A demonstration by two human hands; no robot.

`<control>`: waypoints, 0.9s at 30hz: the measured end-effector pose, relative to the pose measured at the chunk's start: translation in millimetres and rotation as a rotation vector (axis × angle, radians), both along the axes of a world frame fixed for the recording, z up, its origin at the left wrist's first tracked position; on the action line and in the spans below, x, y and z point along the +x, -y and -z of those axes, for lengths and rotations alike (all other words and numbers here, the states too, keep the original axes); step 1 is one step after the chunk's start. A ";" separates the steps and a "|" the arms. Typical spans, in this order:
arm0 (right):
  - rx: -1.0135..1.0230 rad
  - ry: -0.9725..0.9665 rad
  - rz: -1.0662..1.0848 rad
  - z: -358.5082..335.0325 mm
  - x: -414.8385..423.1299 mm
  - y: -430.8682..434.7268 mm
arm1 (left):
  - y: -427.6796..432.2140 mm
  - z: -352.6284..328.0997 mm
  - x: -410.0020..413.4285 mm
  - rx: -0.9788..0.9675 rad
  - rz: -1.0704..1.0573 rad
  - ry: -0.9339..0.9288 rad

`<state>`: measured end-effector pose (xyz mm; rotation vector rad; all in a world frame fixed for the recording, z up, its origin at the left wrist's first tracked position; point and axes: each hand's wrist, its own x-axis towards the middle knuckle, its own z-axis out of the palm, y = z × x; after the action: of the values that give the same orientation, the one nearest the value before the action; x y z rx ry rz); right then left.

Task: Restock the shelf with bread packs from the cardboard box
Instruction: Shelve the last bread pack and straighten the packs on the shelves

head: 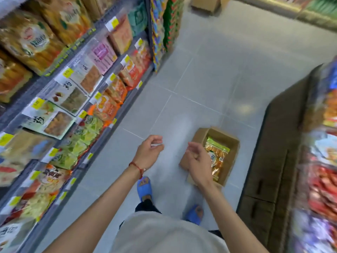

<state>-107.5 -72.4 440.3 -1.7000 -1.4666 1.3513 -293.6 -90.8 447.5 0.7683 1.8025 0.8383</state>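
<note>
Left hand (150,152): empty, fingers loosely curled, hanging over the floor tiles between the shelf and the box
Right hand (198,161): empty, fingers loosely bent, over the near left edge of the box and touching nothing that can be seen
Cardboard box (234,152): on the floor, to the right of the feet, flaps open
Bread pack (217,148): lying in the box, green top band, clear wrap, lower end partly hidden by the right hand
Shelf (102,137): along the left of the aisle, tiers full of packed goods; bread-like packs sit on the upper tier (34,39)
Step in hand, judged: going down to the box for a pack
Handling advice: bend low; take the pack by its long edges with both hands; do not squeeze, as the wrap is thin and the bread soft; lift straight up past the box walls; set it label-out beside matching packs
Count, hands: two, both empty
Count, boxes: two, one near and one far up the aisle (206,4)
Count, packs in near box: one plain to see; whether more lie beneath cannot be told
Count, blue slippers (145,187): two
Count, red wrist cord (136,168): one, on the left wrist
</note>
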 end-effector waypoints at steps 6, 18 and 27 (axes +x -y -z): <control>-0.051 -0.004 -0.006 18.9 118.8 11.9 | 12.2 14.0 124.5 -0.076 0.085 0.035; -0.295 0.033 0.126 84.2 230.1 -49.3 | -23.5 81.1 224.3 -0.284 0.230 0.035; -0.360 0.138 0.017 158.4 263.5 -128.5 | -76.4 171.2 251.2 -0.487 0.288 0.037</control>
<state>155.9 56.1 281.8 -2.0607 -1.3355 1.5908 -42.4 -14.4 276.2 0.6605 1.7129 0.2073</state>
